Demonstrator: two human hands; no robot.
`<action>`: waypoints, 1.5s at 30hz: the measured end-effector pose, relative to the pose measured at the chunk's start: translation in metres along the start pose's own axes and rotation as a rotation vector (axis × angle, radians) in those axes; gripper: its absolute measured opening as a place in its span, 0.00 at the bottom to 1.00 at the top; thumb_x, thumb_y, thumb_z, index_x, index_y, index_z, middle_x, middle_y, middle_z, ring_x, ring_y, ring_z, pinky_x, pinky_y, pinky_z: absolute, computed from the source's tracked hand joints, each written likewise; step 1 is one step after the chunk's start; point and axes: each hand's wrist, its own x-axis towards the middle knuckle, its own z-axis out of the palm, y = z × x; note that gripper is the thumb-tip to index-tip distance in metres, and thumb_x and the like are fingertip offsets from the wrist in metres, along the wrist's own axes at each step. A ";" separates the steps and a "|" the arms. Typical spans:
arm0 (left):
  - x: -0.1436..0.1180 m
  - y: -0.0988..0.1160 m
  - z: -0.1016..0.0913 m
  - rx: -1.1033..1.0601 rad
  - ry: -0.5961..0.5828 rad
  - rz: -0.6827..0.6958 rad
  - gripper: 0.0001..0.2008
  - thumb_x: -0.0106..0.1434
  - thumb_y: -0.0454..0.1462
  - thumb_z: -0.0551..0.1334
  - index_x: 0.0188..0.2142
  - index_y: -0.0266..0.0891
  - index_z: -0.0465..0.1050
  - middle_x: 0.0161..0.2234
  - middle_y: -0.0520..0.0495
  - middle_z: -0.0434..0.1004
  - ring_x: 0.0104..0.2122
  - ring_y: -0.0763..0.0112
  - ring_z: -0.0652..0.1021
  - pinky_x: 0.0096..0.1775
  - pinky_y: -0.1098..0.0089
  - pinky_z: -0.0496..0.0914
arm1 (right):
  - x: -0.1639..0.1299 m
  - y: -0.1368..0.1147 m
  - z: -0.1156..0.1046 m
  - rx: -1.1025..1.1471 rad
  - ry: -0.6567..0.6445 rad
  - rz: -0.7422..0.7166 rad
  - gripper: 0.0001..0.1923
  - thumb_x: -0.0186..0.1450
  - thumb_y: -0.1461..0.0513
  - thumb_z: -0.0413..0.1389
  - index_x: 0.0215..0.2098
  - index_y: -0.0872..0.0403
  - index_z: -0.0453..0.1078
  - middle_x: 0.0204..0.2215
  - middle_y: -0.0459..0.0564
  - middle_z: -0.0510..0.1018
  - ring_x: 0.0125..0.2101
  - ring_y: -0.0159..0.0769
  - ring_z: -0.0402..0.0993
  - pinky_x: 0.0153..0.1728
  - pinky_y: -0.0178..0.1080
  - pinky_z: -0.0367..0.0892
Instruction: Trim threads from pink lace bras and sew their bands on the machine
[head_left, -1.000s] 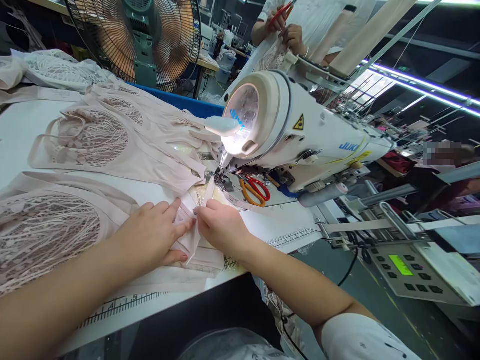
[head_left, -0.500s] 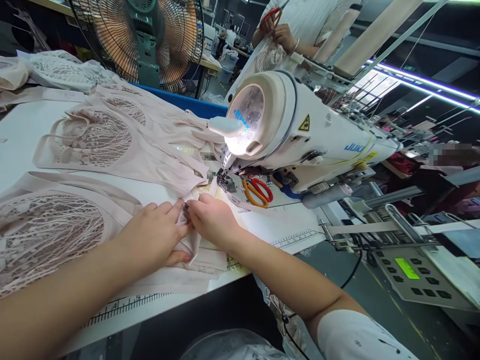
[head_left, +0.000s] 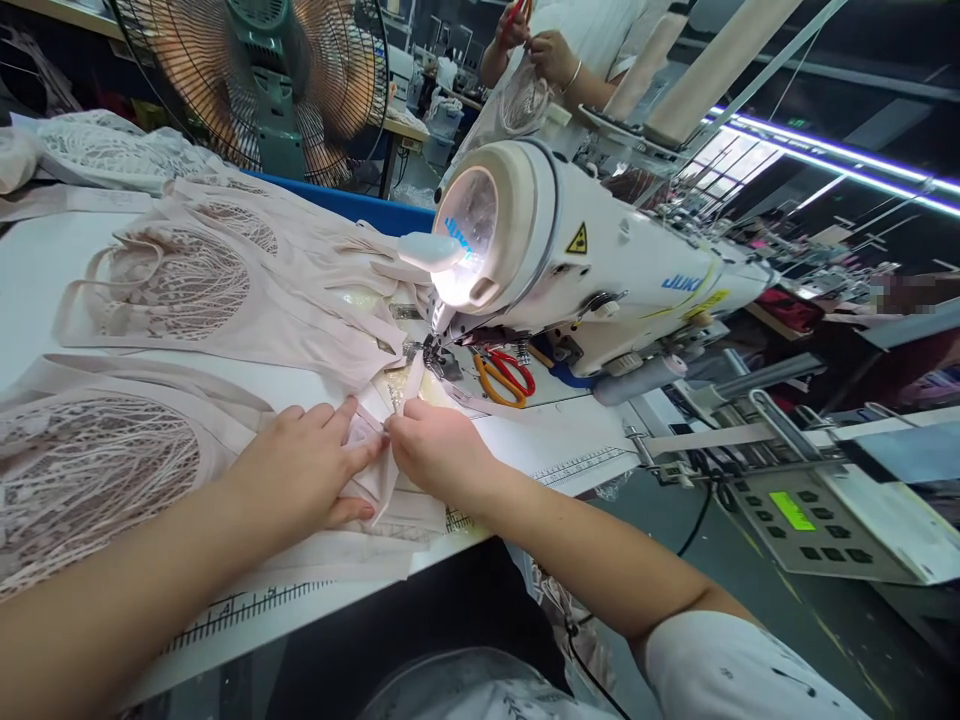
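My left hand (head_left: 304, 462) rests on the beige garment fabric beside the sewing machine, fingers stretched out and thumb apart, pressing the cloth down. Just right of it, my right hand (head_left: 442, 452) pinches a narrow beige fabric strip (head_left: 412, 382), which runs up toward the presser foot (head_left: 433, 350). The right fingertips are partly hidden. Between the hands lies a pale folded piece of fabric (head_left: 363, 428). The machine head (head_left: 517, 235) leans over the work with its lamp lit.
Orange- and red-handled scissors (head_left: 504, 378) lie right of the needle. Beige lace garments (head_left: 169, 285) cover the table's left side. Behind stand a fan (head_left: 274, 85) and a co-worker's hands (head_left: 551, 60) holding lace. A control box (head_left: 802, 520) is at right.
My right hand has drawn slightly away from the left fingertips, exposing more pale fabric between them. A small dark thing seen at the fingertips earlier no longer shows. The whole view has shifted a little.
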 end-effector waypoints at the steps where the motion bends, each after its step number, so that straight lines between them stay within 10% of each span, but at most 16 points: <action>1: 0.000 0.000 0.000 -0.001 -0.003 -0.001 0.30 0.58 0.54 0.59 0.58 0.49 0.63 0.60 0.31 0.61 0.51 0.48 0.71 0.46 0.53 0.65 | 0.000 0.000 -0.001 0.007 0.011 0.007 0.09 0.61 0.66 0.50 0.28 0.56 0.72 0.23 0.46 0.63 0.19 0.30 0.47 0.20 0.35 0.42; 18: 0.000 0.000 -0.002 -0.006 -0.005 0.005 0.32 0.58 0.54 0.58 0.60 0.51 0.60 0.61 0.29 0.58 0.50 0.44 0.71 0.44 0.52 0.66 | -0.011 0.006 -0.014 0.081 0.009 0.017 0.11 0.63 0.66 0.49 0.31 0.56 0.74 0.25 0.48 0.68 0.22 0.31 0.57 0.22 0.34 0.48; 24: -0.002 -0.004 0.008 -0.008 0.078 0.019 0.29 0.59 0.51 0.59 0.58 0.49 0.64 0.60 0.29 0.59 0.49 0.45 0.72 0.42 0.52 0.67 | -0.050 0.092 -0.021 0.428 0.104 0.328 0.15 0.65 0.60 0.49 0.42 0.56 0.74 0.27 0.49 0.75 0.26 0.32 0.68 0.28 0.33 0.62; 33: 0.016 -0.021 0.066 0.031 0.535 0.180 0.20 0.59 0.45 0.56 0.46 0.39 0.75 0.47 0.38 0.75 0.46 0.46 0.72 0.44 0.47 0.66 | -0.075 0.211 -0.020 0.157 0.189 0.764 0.18 0.61 0.70 0.48 0.45 0.58 0.75 0.32 0.52 0.80 0.33 0.36 0.75 0.35 0.33 0.67; 39: 0.001 0.002 0.029 0.081 0.322 0.171 0.21 0.60 0.44 0.61 0.48 0.34 0.74 0.48 0.37 0.75 0.45 0.51 0.74 0.44 0.53 0.69 | -0.070 0.145 -0.027 0.111 0.260 0.598 0.15 0.65 0.67 0.47 0.43 0.59 0.75 0.45 0.60 0.76 0.45 0.44 0.71 0.45 0.41 0.63; 45: -0.005 0.013 0.015 0.150 0.254 0.151 0.22 0.61 0.41 0.61 0.51 0.30 0.71 0.50 0.34 0.74 0.46 0.51 0.74 0.44 0.57 0.70 | -0.019 0.027 -0.003 0.229 0.153 -0.111 0.11 0.65 0.63 0.50 0.36 0.55 0.75 0.33 0.51 0.77 0.34 0.35 0.70 0.31 0.34 0.61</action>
